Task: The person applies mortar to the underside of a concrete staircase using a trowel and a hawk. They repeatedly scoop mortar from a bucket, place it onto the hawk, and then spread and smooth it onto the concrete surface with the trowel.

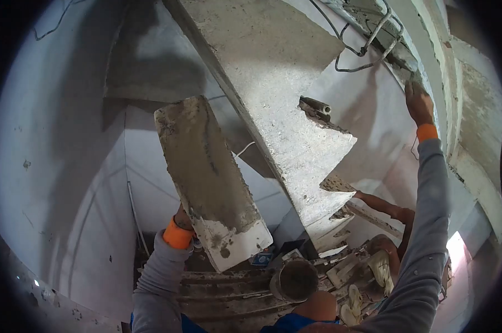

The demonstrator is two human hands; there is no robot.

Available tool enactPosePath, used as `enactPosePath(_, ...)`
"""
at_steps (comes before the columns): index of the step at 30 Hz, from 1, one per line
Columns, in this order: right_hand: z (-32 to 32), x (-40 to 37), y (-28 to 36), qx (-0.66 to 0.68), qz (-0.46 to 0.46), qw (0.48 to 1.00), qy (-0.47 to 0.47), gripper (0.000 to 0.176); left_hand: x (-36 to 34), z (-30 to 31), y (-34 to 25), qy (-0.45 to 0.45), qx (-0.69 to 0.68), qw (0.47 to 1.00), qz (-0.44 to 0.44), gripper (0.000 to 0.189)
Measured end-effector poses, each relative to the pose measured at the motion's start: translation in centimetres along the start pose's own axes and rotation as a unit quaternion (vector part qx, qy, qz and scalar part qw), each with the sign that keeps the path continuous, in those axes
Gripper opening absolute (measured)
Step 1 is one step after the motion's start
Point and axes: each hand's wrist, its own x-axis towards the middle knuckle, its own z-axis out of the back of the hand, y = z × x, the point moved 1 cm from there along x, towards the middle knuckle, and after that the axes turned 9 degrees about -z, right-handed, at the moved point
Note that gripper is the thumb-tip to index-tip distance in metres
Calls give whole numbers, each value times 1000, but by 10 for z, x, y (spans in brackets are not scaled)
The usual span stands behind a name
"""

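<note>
My left hand [183, 217] grips a long rectangular board [237, 244] at its left side; most of the fingers are hidden behind it. Grey-brown wet mortar [206, 161] covers most of the board's face, leaving the lower end whitish. Up at the right, my right hand [419, 104] is raised against the rough edge of an overhead concrete beam [402, 58]. Its fingers are bent together at that edge, and whatever they may hold cannot be made out. Both wrists show orange cuffs below grey sleeves.
A sawtooth-edged concrete stair underside [279, 94] slants through the middle, with a pipe stub [316, 105] protruding. Bent steel bars [376, 41] hang near the beam. Below are a bucket [296, 280], planks [223, 288] and pale footwear [352, 305]. Another person's arm [387, 207] reaches toward the stair.
</note>
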Motion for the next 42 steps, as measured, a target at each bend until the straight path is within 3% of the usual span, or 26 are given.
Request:
enactPosePath(3,-16,10,-10,31,57,997,-39,37,-2,0,-3,-2,-2,1000,7,57)
enactPosePath(6,11,21,50,63,86,993,-47,35,-2,5,-1,-33,8,999,23,57)
enactPosePath(9,31,31,84,-27,21,999,-6,25,-1,-4,7,-18,3,1000,20,57)
enactPosePath(12,27,24,48,-99,151,984,-13,28,1,-10,5,2,1,1000,13,57)
enactPosePath(15,18,4,0,-115,-50,990,58,27,2,-5,8,27,15,999,-22,56)
enactPosePath(17,28,-22,-18,-91,-57,993,52,34,1,7,7,-15,1,1000,-23,57)
enactPosePath(19,4,-46,-79,-142,109,983,-33,30,-1,18,3,-44,-3,999,-25,57)
enactPosePath(21,10,-83,-93,-222,209,947,-106,28,-3,20,-1,-43,5,999,-23,56)
enactPosePath(23,29,-129,-69,-46,-10,998,-44,30,-5,19,-3,-34,21,999,-20,56)
enactPosePath(25,39,-181,-52,-13,18,999,-27,33,-7,15,-5,-24,42,999,-18,55)
enactPosePath(27,56,-235,-16,83,-87,988,98,32,-8,4,-4,-17,64,998,-15,54)
enactPosePath(28,34,-276,-22,31,-27,999,31,30,-7,-7,-2,-6,73,997,-20,53)
enactPosePath(29,39,-305,-5,83,-42,987,128,28,-6,-18,0,5,83,996,-24,51)
enactPosePath(30,52,-320,31,206,-93,963,150,26,-7,-27,1,15,93,995,-25,49)
enactPosePath(32,46,-378,64,193,-56,967,156,25,-7,-25,-1,-22,129,991,-30,48)
enactPosePath(34,55,-416,101,259,-139,896,332,25,-12,-13,-9,-60,169,983,-38,48)
enactPosePath(36,58,-443,126,313,-123,849,408,24,-17,-1,-10,-99,204,972,-52,47)
enactPosePath(39,46,-480,142,425,-112,806,396,25,-21,0,-11,-125,239,960,-71,48)
enactPosePath(42,34,-483,130,456,-152,804,350,33,-22,-9,-12,-114,252,958,-76,49)
